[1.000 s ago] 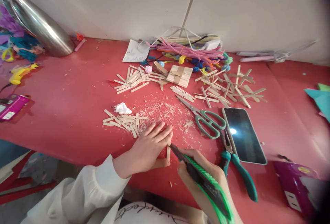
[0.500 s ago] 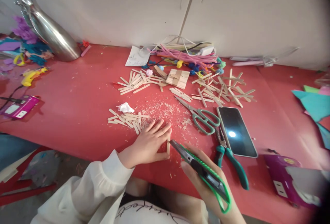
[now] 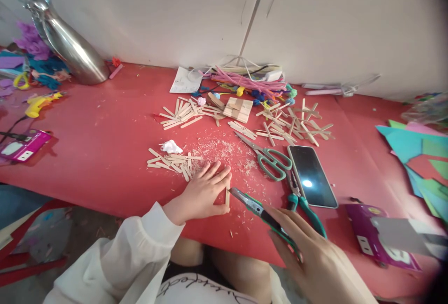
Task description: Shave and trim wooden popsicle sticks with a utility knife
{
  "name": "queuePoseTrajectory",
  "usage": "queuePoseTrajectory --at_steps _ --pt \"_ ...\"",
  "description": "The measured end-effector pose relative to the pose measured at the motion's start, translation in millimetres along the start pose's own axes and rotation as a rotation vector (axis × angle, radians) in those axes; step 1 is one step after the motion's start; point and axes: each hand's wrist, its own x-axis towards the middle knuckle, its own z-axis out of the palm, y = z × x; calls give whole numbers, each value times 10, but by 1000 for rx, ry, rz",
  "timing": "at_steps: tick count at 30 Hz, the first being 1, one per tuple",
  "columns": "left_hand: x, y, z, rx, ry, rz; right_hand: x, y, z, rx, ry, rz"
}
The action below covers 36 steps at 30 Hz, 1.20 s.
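Observation:
My left hand point(image 3: 205, 189) lies flat with fingers spread on the red table point(image 3: 115, 154), pressing one wooden stick point(image 3: 227, 195) down between fingertips and thumb. My right hand point(image 3: 308, 252) is wrapped round a green and black utility knife point(image 3: 257, 208). The knife's tip meets the side of that stick. Pale shavings point(image 3: 220, 147) are scattered beyond my left hand. A small heap of sticks point(image 3: 175, 161) and a crumpled white tissue point(image 3: 171, 146) lie just past it.
Scissors point(image 3: 271, 160), pliers point(image 3: 308, 213) and a phone point(image 3: 312, 178) lie right of centre. More sticks point(image 3: 182, 113) spread behind. A metal jug point(image 3: 75, 52) stands back left. Purple devices point(image 3: 26, 145) sit at both sides; coloured paper point(image 3: 416, 159) is at far right.
My right hand has moved to the right and turned, now covering more of the knife's handle. The knife has shifted slightly with it. My left hand stays in place on the stick.

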Motion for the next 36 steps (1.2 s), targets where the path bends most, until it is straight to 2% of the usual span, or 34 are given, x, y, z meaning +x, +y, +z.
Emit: queuePoseTrajectory --at_steps 2,5,12,15,18,24,29,32,36 --pt "-2 1 -4 1 -3 0 76 17 -41 -172 -6 -116" --pt "-10 4 -24 5 -6 0 193 3 -113 -357 41 -215" --pt "-13 8 -42 13 -8 11 348 -69 -168 -337 5 -324" --pt "-9 12 -46 18 0 13 332 -52 -113 -320 -32 -290" --pt "-7 18 -53 13 3 13 311 -12 -65 -210 -52 -209" --pt "1 12 -40 12 -15 7 277 90 -13 114 -139 59" --pt "0 -4 -16 22 -23 10 147 182 118 377 -179 255" --pt "-1 -5 -12 29 -15 13 54 178 172 329 -132 208" --pt "0 -1 -26 18 -17 11 -18 76 186 67 2 80"
